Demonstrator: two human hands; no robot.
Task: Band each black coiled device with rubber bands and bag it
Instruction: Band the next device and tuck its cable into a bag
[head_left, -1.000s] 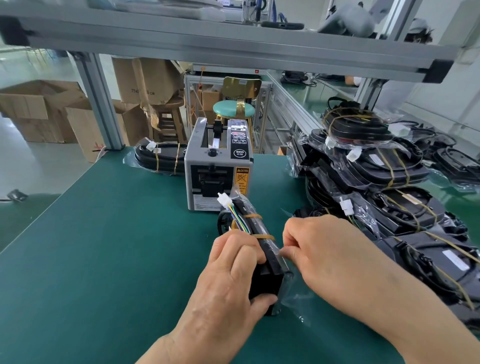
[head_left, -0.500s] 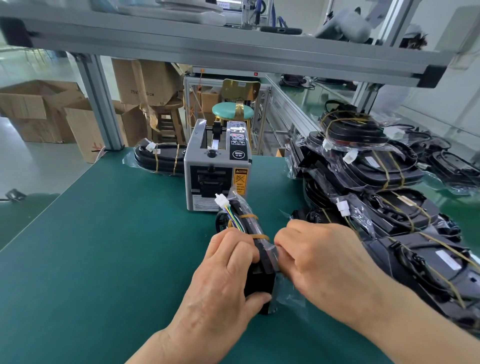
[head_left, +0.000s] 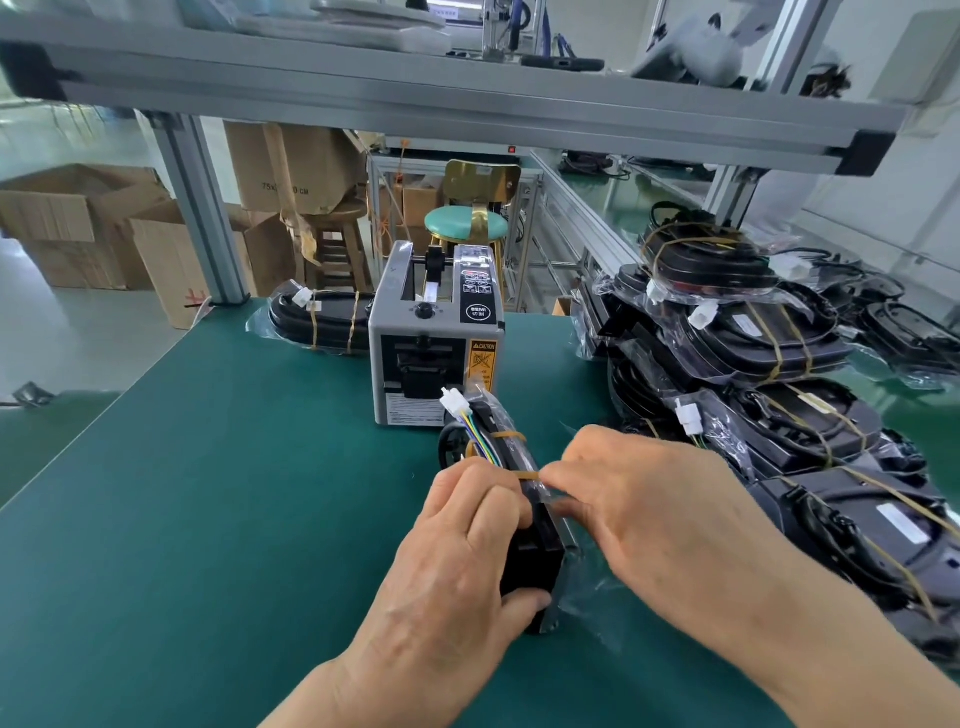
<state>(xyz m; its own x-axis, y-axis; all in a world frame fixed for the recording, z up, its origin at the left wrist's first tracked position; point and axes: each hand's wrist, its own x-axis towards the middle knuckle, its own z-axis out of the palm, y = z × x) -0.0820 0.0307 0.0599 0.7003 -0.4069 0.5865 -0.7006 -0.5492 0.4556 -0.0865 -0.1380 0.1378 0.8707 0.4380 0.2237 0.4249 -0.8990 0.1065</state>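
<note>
here, the black coiled device (head_left: 535, 566) stands on its narrow edge on the green counter (head_left: 208, 519), in front of the grey tape dispenser (head_left: 434, 338), with its white connector (head_left: 452, 402) and coloured wires pointing away from the viewer. the device sits inside a clear bag (head_left: 597, 597), whose loose film spreads on the counter to the right. two bands cross the body: a far rubber band (head_left: 506, 435) close to the wires and a near rubber band (head_left: 524, 474) just ahead of the knuckles. standing it on edge probably leaves both flat faces free, so film and bands can be drawn round it without lifting. the left hand (head_left: 467, 551) is closed on the device, fingers curled over the top edge and thumb pressed to the near end. judged from this, it acts as a clamp against tipping. the right hand (head_left: 649, 509) comes in from the right, back upward, forefinger and thumb pinching the bag film at the top edge, beside the near band. whether the band itself is caught cannot be told. a heap of bagged devices (head_left: 779, 415) lies at the right of the counter, and a single bagged device (head_left: 322, 319) lies behind the dispenser's left side.
</note>
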